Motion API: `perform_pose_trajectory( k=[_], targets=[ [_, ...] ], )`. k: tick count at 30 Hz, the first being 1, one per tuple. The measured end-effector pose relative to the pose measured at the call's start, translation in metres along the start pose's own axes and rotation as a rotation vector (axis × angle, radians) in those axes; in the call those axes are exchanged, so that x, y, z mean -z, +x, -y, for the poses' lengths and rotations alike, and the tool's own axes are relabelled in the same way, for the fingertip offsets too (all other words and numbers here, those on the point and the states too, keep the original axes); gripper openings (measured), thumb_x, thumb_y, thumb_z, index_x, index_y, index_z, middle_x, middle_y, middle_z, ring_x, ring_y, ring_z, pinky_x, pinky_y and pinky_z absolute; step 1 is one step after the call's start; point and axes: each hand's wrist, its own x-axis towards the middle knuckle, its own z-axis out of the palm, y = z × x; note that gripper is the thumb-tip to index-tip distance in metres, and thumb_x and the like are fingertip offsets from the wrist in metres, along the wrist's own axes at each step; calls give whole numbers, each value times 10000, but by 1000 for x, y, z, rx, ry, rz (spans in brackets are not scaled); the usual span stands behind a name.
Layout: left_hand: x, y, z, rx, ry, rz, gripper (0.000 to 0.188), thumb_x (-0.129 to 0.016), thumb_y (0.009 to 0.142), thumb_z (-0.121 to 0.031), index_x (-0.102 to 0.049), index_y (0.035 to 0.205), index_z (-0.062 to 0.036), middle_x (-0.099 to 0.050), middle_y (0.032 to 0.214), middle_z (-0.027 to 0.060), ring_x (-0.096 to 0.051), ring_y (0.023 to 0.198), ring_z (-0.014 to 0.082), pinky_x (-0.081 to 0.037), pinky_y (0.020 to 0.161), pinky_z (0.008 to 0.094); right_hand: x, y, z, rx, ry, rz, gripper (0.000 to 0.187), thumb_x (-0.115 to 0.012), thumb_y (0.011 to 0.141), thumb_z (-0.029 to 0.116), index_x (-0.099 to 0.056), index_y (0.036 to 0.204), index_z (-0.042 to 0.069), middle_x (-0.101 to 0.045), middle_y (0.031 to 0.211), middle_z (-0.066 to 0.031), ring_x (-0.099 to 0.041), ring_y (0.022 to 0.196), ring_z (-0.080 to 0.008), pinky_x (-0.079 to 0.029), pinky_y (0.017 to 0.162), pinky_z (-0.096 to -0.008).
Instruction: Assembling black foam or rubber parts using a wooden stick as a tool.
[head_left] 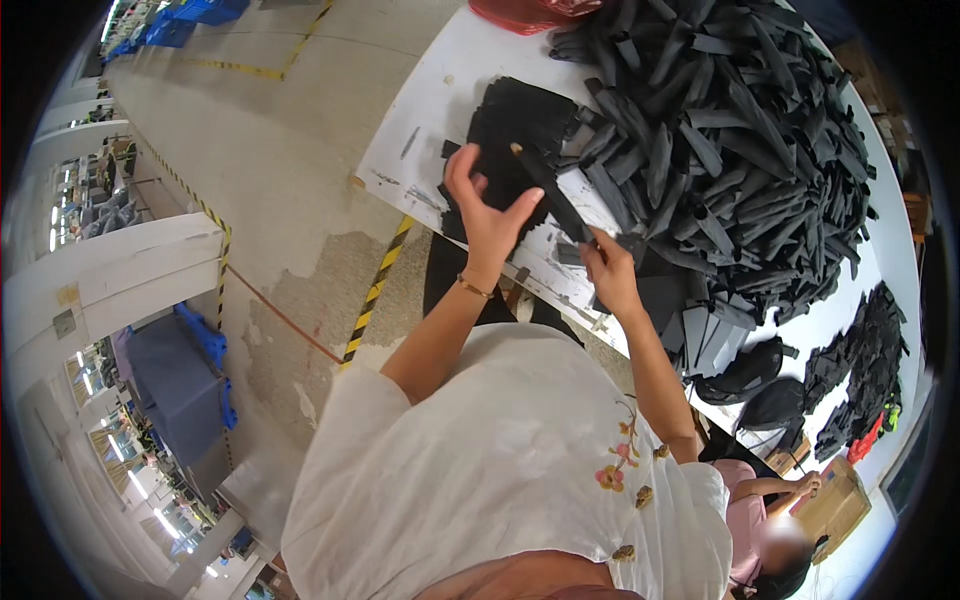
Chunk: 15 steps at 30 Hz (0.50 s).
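My left hand (485, 222) is over the near edge of the table, thumb and fingers spread apart in a curve, close to a stack of flat black fabric pieces (515, 110). Its fingertips seem to rest at the stack's edge; I see nothing gripped in them. Closed on the lower end of a narrow black strip (560, 200) is my right hand (612, 272). The strip slants up and left across the stack, and a small tan spot shows near its far end. What lies under my right fingers is hidden.
A large heap of rolled black strips (740, 150) covers the right of the white table (410, 135). Black bras (755, 380) and more dark pieces (860, 370) lie nearer. A red bag (530, 15) sits at the back. Another person (750, 510) works beside a cardboard box (835, 500).
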Motion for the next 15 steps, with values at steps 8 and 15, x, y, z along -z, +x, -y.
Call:
perform_pose_trajectory(
  k=[8, 15],
  targets=[
    [-33, -23, 34, 973, -969, -4, 221, -669, 889, -268, -630, 936, -56, -605, 778, 53, -639, 709, 213, -554, 739, 383, -64, -3, 18, 177, -280, -236, 235, -544, 893, 28, -542, 1113, -54, -627, 920, -288, -618, 811, -454, -484, 688, -474],
    [-28, 5, 33, 943, -747, -166, 226, -733, 834, -217, -574, 858, -58, -592, 675, 72, -600, 509, 197, -538, 501, 351, -62, -32, 8, 88, -274, -141, 99, -550, 929, 89, -557, 1002, 22, -619, 846, -307, -626, 757, -465, -482, 590, -498]
  ],
)
